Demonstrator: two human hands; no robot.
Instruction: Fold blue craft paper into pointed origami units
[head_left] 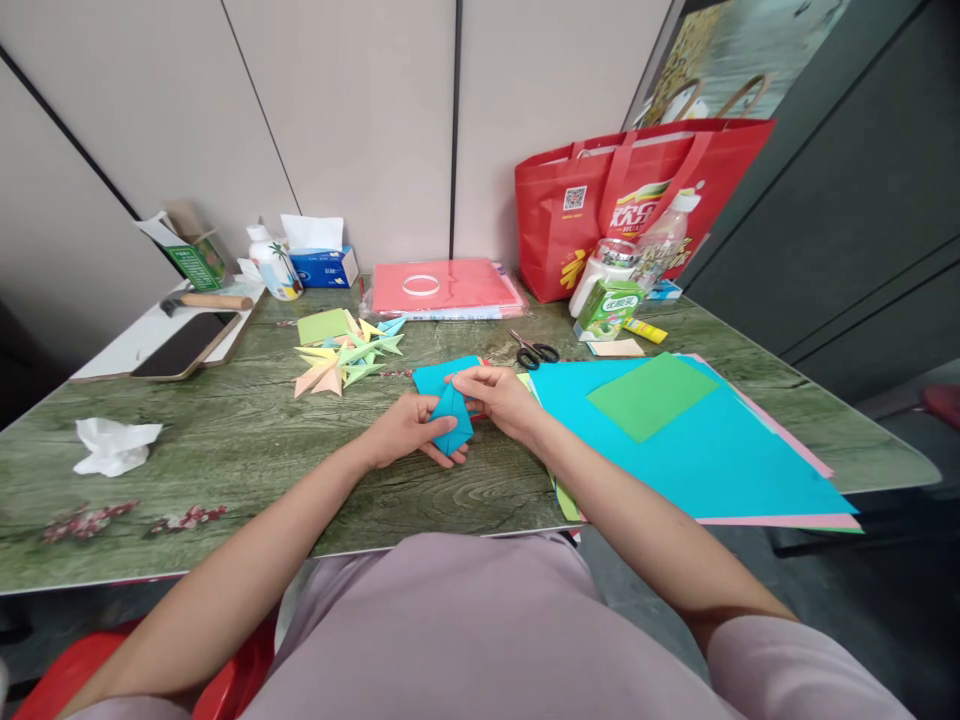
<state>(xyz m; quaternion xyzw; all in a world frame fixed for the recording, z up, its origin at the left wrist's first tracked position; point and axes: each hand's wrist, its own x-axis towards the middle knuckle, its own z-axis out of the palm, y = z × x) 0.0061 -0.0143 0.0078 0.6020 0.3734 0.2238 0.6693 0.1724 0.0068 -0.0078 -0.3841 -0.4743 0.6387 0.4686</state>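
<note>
Folding looks to be the step in hand. The folded blue paper [454, 408], a small kite-like shape with crisp creases, sits between both hands above the wood-grained bench [247, 440]. The left hand [409, 425] has its thumb pressed on the lower part, fingers spread beneath; the right hand [495, 392] pinches the upper tip, fingers nearly closed. The next move, I'd judge, calls for lining up edges and a firm, even press. Spiky pastel paper pieces [349, 352] lie beyond, beside smooth flat sheets [720, 455] rightward.
</note>
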